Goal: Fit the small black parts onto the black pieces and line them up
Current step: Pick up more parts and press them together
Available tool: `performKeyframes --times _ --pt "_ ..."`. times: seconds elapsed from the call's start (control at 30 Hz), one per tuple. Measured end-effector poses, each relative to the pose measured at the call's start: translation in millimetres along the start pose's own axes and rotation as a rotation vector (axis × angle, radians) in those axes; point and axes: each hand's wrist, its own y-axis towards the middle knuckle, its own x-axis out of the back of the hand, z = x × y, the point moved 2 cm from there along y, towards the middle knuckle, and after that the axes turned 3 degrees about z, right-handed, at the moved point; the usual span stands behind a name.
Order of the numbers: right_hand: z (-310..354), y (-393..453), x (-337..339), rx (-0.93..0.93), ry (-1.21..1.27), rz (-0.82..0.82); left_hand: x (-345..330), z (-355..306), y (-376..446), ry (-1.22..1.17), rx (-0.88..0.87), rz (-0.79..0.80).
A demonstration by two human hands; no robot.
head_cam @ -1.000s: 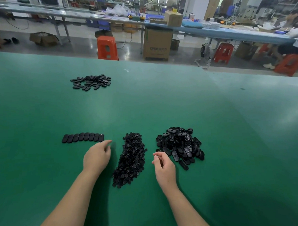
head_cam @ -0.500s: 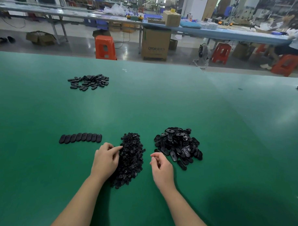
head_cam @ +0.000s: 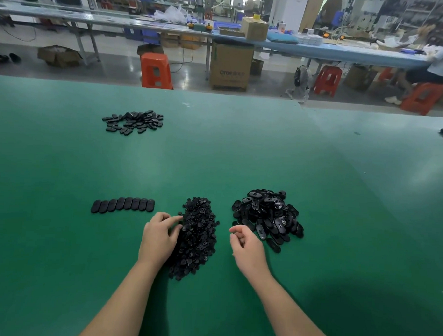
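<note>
On small-parts pile (head_cam: pixel 198 237): L grip (head_cam: pixel 159 237), curled.
</note>
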Motion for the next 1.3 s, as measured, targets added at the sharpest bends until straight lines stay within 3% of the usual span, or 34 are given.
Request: performKeyframes --times 0.13,0.27,0.4,0.77,0.93,1.1,1.3 --pt "-0.4 8.5 29.8 0.027 -0.318 -0.208 0.0 1.1 0.7 -0.004 -0.004 -0.004" --pt "-10.0 18.6 51.6 -0.099 -0.616 -0.116 0.0 1.0 1.6 -0.009 0.003 -0.012" --pt "-10.9 20.5 56.6 -0.108 -0.725 -0.090 0.7 -0.1 0.7 -0.036 0.002 0.005" --pt "-7.8 21.9 58.4 -0.063 -0.615 -0.123 1.2 -1.6 1.0 -0.026 -0.054 -0.003" --pt "-1.8 17.7 50.0 0.058 -0.379 -0.169 -0.6 0.6 0.7 -0.002 -0.026 -0.016" --pt "0.9 5.8 26.7 0.047 0.044 -0.148 -0.9 0.4 0.0 0.007 0.018 0.009" --pt "-8.7 -6.4 -0.7 0.011 0.125 -0.100 1.1 -1.8 -1.4 0.000 0.035 0.021"
